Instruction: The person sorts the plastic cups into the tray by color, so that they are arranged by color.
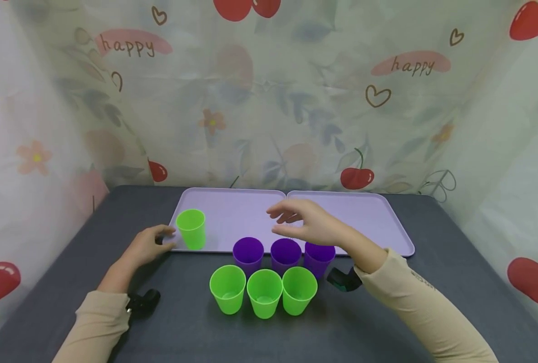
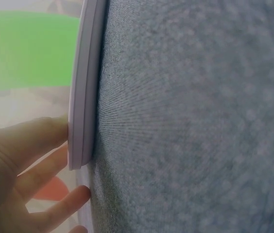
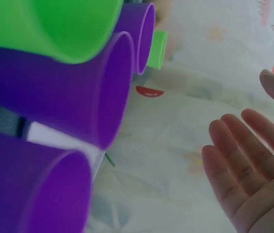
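Observation:
My left hand is at the front left corner of the left lilac tray, its thumb at the tray's rim and the fingers spread around the corner. A green cup stands upright on that tray beside this hand. Above the trays and the purple cups hovers my right hand, fingers loosely bent with nothing between them; the right wrist view shows its palm and fingers empty. Three purple cups form a row by the trays' front edge, with three green cups in front of them.
A right lilac tray lies against the left one on the dark grey tabletop. A patterned cloth hangs behind the table and along both sides. A thin loop of cord is at the back right.

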The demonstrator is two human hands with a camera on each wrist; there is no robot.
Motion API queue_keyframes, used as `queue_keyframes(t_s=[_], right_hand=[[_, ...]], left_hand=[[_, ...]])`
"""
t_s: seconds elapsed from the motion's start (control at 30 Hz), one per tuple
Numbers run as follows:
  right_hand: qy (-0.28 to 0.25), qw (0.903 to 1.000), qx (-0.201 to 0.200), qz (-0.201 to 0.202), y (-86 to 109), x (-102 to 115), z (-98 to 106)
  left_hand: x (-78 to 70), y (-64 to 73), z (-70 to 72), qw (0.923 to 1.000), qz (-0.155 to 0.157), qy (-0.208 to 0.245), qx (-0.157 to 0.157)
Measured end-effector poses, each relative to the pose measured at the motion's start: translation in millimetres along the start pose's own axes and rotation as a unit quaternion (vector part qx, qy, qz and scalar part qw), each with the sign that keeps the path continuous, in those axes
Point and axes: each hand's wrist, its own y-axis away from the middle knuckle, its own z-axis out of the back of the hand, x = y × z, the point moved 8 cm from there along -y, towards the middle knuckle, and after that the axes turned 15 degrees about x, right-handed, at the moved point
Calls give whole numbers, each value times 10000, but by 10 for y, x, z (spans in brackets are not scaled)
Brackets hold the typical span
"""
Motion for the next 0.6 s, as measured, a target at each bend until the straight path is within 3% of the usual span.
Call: queue_keyframes(t_s=[0.33, 0.6], right_hand=[[-89, 9989, -380, 256, 493, -62, -62], [-186, 9975, -388, 567, 721, -121, -261]], left_hand=[[-1, 8, -15, 9998, 165, 58, 118], [5, 11, -16, 9995, 243, 94, 156]])
